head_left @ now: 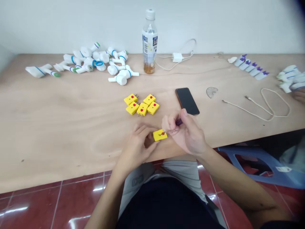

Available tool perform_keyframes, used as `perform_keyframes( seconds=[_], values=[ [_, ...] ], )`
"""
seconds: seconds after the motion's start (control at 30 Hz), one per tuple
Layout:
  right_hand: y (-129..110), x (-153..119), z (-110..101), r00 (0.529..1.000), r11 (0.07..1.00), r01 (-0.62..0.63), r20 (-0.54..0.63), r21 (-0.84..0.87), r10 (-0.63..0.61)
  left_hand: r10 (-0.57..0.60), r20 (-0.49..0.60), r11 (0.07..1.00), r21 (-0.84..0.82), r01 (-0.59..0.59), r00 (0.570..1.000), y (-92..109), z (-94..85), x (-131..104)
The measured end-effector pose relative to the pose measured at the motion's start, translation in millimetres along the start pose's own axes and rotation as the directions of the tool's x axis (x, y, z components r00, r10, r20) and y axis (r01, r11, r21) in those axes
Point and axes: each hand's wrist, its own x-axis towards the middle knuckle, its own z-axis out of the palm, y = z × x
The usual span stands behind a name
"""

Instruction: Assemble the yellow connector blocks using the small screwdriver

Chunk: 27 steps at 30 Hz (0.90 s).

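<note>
i look over the wooden table (71, 127) first, from a distance, then the tall bottle (149, 47) upright near its back. the left hand (137, 148) is by the front edge; the right hand (184, 130) is just right of it, fingers curled. the phone (187, 101) lies just beyond the right hand. five yellow blocks (142, 109) cluster beyond the left hand. one lone yellow block (156, 136) sits between the two hands, narrowly gripped by the left thumb and forefinger, so the left is nearer. its long axis runs roughly left to right, its right end towards the right hand. that hand closes around a small purple handle (178, 122); whether its tip meets the block i cannot tell.
</note>
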Motion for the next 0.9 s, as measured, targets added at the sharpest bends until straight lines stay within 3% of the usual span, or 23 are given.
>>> perform_keyframes(
  seconds=[0.2, 0.43, 0.77, 0.9],
  values=[
    [-1, -1, 3, 0.999, 0.999, 0.002, 0.052, -0.037, 0.0, 0.001, -0.001, 1.0, 0.001, -0.001, 1.0, -1, 0.2, 0],
    [8, -2, -4, 0.974, 0.969, 0.162, 0.186, -0.186, -0.127, 0.0, 0.006, 1.0, 0.015, 0.0, 1.0, 2, 0.3, 0],
    [16, 14, 8, 0.967, 0.963, 0.238, 0.12, -0.125, -0.223, 0.018, -0.003, 0.998, 0.058, -0.018, 1.0, -4, 4.6, -1],
    [14, 14, 13, 0.988, 0.983, 0.149, 0.062, -0.104, -0.143, 0.035, -0.018, 0.998, 0.061, -0.033, 0.999, -6, 6.4, -1]
  ],
)
